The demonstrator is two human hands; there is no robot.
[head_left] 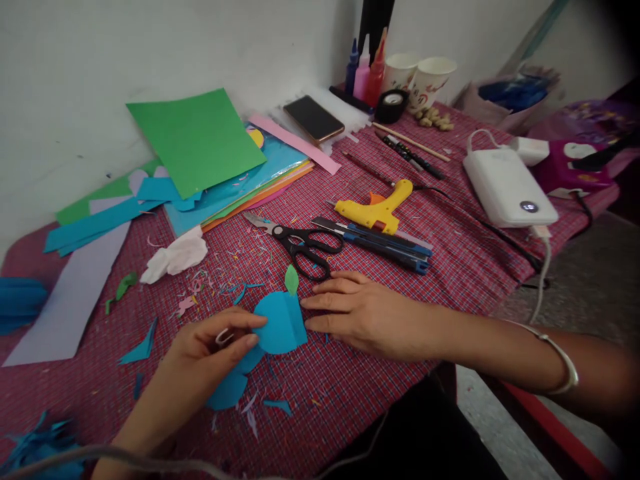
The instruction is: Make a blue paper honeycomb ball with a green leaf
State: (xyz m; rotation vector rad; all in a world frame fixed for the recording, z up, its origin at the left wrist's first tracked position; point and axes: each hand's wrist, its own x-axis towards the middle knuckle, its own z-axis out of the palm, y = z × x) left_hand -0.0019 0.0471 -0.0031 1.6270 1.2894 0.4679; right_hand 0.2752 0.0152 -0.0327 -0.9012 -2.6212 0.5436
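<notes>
My left hand (205, 353) pinches the left edge of a rounded blue paper cutout (277, 323) between thumb and fingers. The cutout has a crease near its right side, and a small green paper leaf (291, 280) stands at its top. More blue paper pieces (230, 390) lie below, partly hidden by my left hand. My right hand (360, 313) rests with fingers stretched out, its fingertips beside the cutout's right edge. Just beyond those fingers are black-handled scissors (300, 243) and a blue-and-black utility knife (375, 243).
A yellow glue gun (377, 207) lies behind the knife. Paper scraps (200, 287) litter the checked cloth (465, 267). Coloured sheets (200, 143) are stacked at the back left, near a phone (314, 119). A white power bank (510, 187), its cable hanging down, sits right.
</notes>
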